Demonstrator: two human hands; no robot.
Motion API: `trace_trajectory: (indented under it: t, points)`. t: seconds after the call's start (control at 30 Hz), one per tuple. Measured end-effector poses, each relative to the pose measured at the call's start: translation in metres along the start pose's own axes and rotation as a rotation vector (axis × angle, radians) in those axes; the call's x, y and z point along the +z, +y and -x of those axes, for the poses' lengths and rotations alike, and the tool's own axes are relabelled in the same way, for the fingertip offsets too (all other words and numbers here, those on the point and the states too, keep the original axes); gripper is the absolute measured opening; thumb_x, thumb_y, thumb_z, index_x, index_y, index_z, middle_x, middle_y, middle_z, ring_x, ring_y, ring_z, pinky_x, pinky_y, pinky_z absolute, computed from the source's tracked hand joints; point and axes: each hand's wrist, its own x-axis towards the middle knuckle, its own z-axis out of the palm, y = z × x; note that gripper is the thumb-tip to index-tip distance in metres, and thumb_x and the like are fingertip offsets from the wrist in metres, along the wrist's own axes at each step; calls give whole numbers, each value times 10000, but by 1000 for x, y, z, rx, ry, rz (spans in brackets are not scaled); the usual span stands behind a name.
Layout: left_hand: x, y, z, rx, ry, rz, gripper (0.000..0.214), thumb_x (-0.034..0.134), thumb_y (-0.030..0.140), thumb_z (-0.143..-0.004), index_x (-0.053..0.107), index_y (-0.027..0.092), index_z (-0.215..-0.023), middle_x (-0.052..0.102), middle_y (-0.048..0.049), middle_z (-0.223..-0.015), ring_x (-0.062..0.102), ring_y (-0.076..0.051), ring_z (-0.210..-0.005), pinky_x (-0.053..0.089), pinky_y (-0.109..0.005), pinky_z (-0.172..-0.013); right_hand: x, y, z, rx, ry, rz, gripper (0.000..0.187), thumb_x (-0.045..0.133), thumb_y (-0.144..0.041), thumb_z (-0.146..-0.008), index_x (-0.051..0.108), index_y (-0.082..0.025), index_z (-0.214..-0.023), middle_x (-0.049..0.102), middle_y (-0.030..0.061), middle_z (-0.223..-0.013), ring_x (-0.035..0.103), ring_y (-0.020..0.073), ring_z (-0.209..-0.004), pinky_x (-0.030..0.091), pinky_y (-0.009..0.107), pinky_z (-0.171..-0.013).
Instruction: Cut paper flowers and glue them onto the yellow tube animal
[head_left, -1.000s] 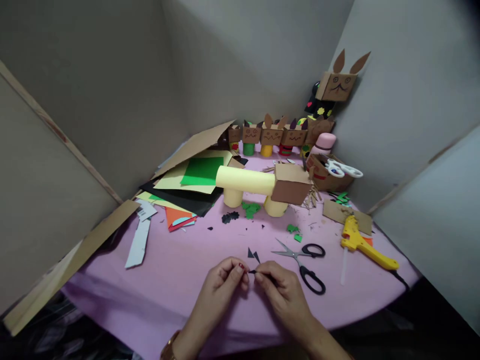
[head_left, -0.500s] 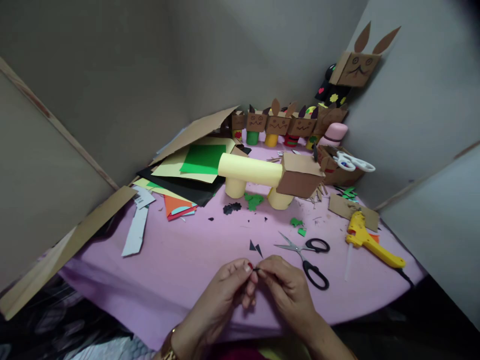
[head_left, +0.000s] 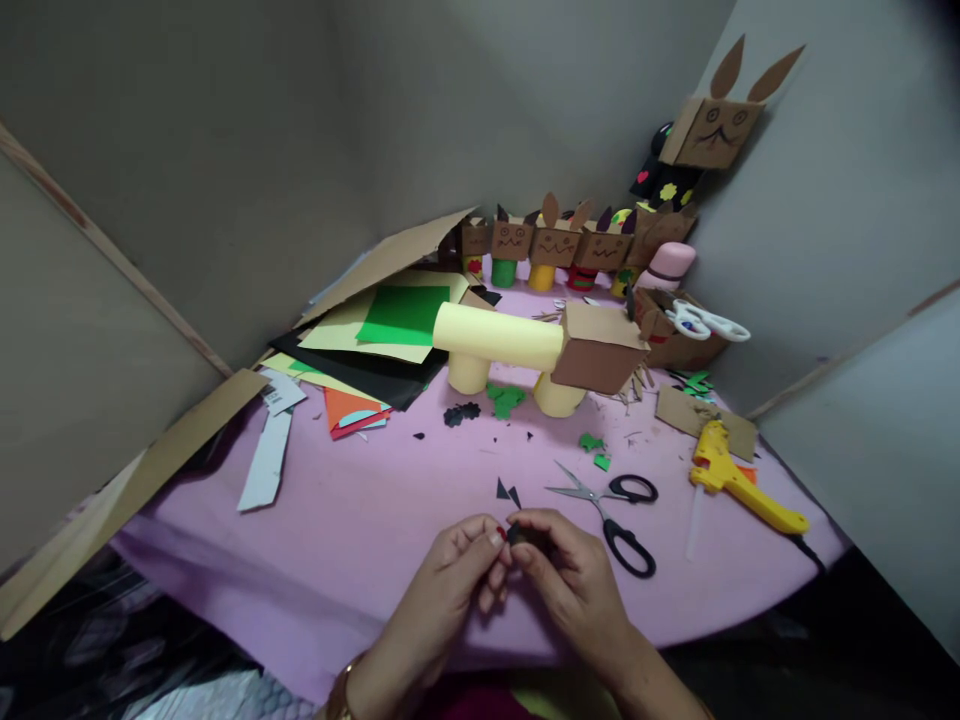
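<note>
Head view | left hand (head_left: pixel 457 570), right hand (head_left: pixel 576 575) pinching black piece (head_left: pixel 513 534) | cardboard box (head_left: pixel 684 354): white scissors (head_left: pixel 706 318) handles protruding

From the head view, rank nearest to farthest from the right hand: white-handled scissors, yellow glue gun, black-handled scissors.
1. Black-handled scissors: just beyond the right hand.
2. Yellow glue gun: farther right.
3. White-handled scissors: back right.

Craft corner (glue gun (head_left: pixel 739 484), scissors (head_left: pixel 595 497), cardboard animals (head_left: pixel 556 246))
</note>
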Motion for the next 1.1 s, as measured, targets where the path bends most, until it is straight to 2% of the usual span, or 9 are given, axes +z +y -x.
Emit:
trace_trajectory:
  t: [0.17,0.4,0.6,0.73,0.83,0.97,1.1]
  points:
    - [-1,-3,1,15,-16,-61,339,549,443,-805,486,168,-617,418,68,-493,382,-64,-441,279,-185,-455,-1,-2,-2,-26,27,35,132,524,-264,-878,633,-193,-901,683,32,-761,634,146,-687,500,230,-642]
    - [-2,-5,-1,42,-51,-65,326,543,446,-816,498,172,-644,443,56,-466,399,-86,-474,324,-206,-507,-1,-3,-2,-21,19,32,127,527,-249,-881,640,-191,-887,685,24,-754,636,138,-684,497,214,-641]
    - [-3,-4,-2,49,-49,-36,296,578,438,-799,506,170,-697,458,60,-503,401,-75,-476,323,-191,-495,0,-1,-2,-40,-12,32,172,504,-257,-901,654,-206,-969,710,51,-850,657,169,-807,512,250,-708]
    - [-3,-6,-1,93,-20,-91,316,554,452,-814,468,180,-678,432,66,-497,381,-79,-483,311,-196,-500,1,0,-1,-52,56,40,190,540,-232,-876,621,-203,-1046,695,45,-835,648,154,-734,519,243,-659]
    - [-2,-9,0,136,15,-147,311,525,456,-835,460,185,-697,420,67,-514,366,-86,-494,297,-205,-499,1,-1,-1,-62,101,53,128,565,-213,-857,628,-208,-968,675,31,-789,627,151,-695,505,243,-617]
    - [-1,-9,2,186,14,-217,307,489,430,-863,450,186,-682,421,58,-551,379,-92,-524,316,-215,-529,1,-3,-1,-83,62,17,132,539,-163,-866,636,-211,-941,667,28,-789,620,150,-734,492,253,-660]
    - [0,-8,2,225,35,-274,304,476,423,-870,471,182,-684,425,51,-568,400,-100,-538,331,-222,-535,1,-5,-3,-41,54,-36,114,542,-157,-860,632,-200,-915,643,25,-784,605,140,-714,480,241,-631]
